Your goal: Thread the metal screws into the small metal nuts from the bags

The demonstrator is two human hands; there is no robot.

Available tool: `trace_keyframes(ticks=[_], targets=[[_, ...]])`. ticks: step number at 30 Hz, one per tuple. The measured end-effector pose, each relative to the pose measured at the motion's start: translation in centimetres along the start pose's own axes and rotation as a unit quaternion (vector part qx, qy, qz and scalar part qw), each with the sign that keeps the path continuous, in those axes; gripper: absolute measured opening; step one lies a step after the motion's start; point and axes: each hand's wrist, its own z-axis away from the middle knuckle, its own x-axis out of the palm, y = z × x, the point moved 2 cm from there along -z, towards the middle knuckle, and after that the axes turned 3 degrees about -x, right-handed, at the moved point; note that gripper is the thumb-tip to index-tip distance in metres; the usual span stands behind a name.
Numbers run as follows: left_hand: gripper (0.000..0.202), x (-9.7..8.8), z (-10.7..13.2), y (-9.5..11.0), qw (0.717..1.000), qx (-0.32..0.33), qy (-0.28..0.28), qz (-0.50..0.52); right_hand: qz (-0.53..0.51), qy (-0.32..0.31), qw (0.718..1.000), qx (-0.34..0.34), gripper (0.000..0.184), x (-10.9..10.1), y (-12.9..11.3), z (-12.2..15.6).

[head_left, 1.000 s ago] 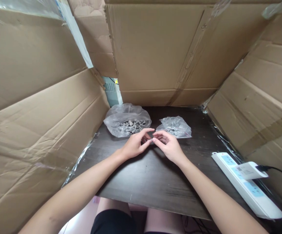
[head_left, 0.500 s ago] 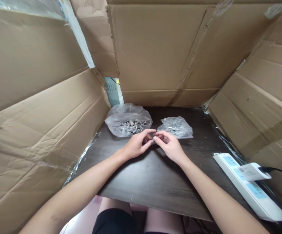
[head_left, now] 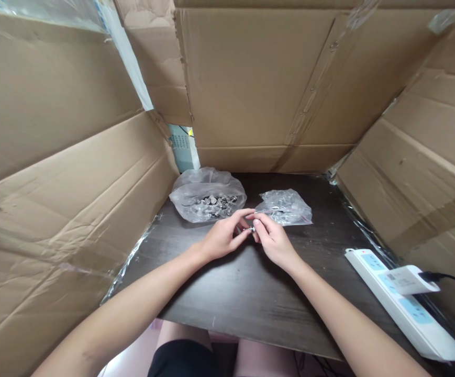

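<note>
My left hand [head_left: 226, 236] and my right hand [head_left: 273, 242] meet fingertip to fingertip above the dark table. Pinched between them is a small silver screw-like part [head_left: 252, 229], mostly hidden by the fingers. Thumb and fingers of both hands are closed on it. Just beyond my left hand lies an open clear plastic bag [head_left: 184, 201] holding many small shiny metal pieces [head_left: 215, 201] with round heads. A flatter clear zip bag [head_left: 290, 201] lies behind my right hand; its contents are hard to make out.
Cardboard walls [head_left: 266, 78] enclose the dark tabletop [head_left: 227, 293] at the left, back and right. A white power strip [head_left: 400, 309] with a plugged-in white adapter [head_left: 410, 280] and black cable runs along the right side. The table's front edge is above my legs.
My right hand has shifted slightly, its fingers curling more. More of the silver part now shows between the fingertips. The bags stay in place.
</note>
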Motion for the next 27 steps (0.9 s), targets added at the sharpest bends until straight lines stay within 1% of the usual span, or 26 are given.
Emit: trace_keyframes(ticks=[4, 7, 10, 13, 22, 25, 27], targets=[[0.052, -0.5, -0.1, -0.7, 0.999, -0.02, 0.027, -0.013, -0.012, -0.033, 0.999, 0.017, 0.036, 0.5, -0.6, 0.4], [0.052, -0.8, -0.2, -0.9, 0.998, -0.029, 0.044, -0.021, 0.004, -0.056, 0.998, 0.0, 0.036, 0.8, -1.2, 0.7], [0.051, -0.9, -0.2, -0.8, 0.998, -0.032, 0.05, -0.026, 0.044, -0.051, 0.997, -0.02, 0.037, 0.8, -1.4, 0.7], [0.05, -1.0, -0.2, -0.5, 0.998, -0.024, 0.049, -0.025, 0.07, -0.035, 0.997, -0.024, 0.041, 0.5, -1.2, 0.6], [0.049, -1.1, -0.2, -0.7, 0.997, -0.028, 0.051, -0.046, 0.087, -0.046, 0.995, -0.022, 0.049, 0.6, -0.9, 0.4], [0.049, -1.0, -0.2, -0.7, 0.998, -0.023, 0.046, -0.04, 0.094, -0.045, 0.994, -0.02, 0.047, 0.5, -0.9, 0.4], [0.048, -0.9, -0.2, -0.6, 0.998, -0.021, 0.043, -0.036, 0.098, -0.044, 0.994, -0.017, 0.041, 0.3, -0.8, 0.3]])
